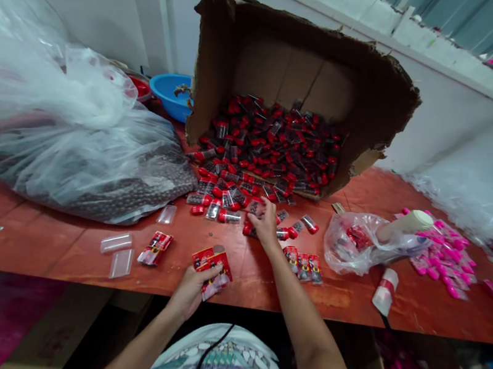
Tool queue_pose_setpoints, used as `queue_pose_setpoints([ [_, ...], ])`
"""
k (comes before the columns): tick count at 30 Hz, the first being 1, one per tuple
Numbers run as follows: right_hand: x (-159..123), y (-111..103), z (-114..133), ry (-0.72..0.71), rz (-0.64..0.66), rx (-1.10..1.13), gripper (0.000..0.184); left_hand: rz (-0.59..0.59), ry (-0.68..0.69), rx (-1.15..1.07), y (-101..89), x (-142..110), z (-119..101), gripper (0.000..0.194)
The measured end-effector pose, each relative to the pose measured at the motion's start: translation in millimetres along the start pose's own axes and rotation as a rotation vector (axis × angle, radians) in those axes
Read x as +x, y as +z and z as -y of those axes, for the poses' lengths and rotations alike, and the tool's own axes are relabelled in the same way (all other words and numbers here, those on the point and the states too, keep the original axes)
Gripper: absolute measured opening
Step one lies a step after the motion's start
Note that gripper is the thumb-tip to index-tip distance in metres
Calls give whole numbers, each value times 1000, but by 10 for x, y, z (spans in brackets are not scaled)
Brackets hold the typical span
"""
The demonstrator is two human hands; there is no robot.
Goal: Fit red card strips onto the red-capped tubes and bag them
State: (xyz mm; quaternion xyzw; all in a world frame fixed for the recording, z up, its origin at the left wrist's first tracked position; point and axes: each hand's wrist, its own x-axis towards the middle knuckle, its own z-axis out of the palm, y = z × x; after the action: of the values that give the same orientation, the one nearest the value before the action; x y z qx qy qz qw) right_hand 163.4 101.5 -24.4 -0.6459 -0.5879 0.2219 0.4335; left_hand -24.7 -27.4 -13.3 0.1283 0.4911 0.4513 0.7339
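My left hand [191, 288] is closed on several red printed cards [221, 263], fanned out near the table's front edge. My right hand [266, 224] reaches to the front of a heap of small clear containers with red caps [276, 145]. Its thumb and fingers are on either side of one small red-capped container [255, 207]. The heap spills out of a torn cardboard box [371, 104] lying on its side. Left of my left hand lies a stack of red cards [154, 248]. Three red-carded packs [303, 265] lie in a row beside my right forearm.
Clear plastic sleeves [121, 263] lie at the front left. A large plastic bag of dark beads [111, 182] and a blue basin [171, 95] stand behind. To the right are a clear bag [335, 242], a white roll [385, 292] and pink pieces [443, 256].
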Motion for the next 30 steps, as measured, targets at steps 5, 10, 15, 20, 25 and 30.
queue_pose_setpoints([
  [5,-306,-68,156,-34,-76,345,65,-31,52,-60,35,78,-2,32],
  [10,-657,-1,342,-20,100,484,70,-41,151,-159,150,144,-149,29],
  [15,-859,109,442,-209,242,390,62,8,225,-139,155,69,-314,36],
  [20,-883,118,503,-368,395,306,65,32,332,-126,26,33,-317,44],
  [25,-546,109,419,-394,446,133,49,27,391,-132,-85,124,-257,44],
  [30,296,145,107,-233,205,-95,39,-61,357,-144,-163,189,-227,40],
])
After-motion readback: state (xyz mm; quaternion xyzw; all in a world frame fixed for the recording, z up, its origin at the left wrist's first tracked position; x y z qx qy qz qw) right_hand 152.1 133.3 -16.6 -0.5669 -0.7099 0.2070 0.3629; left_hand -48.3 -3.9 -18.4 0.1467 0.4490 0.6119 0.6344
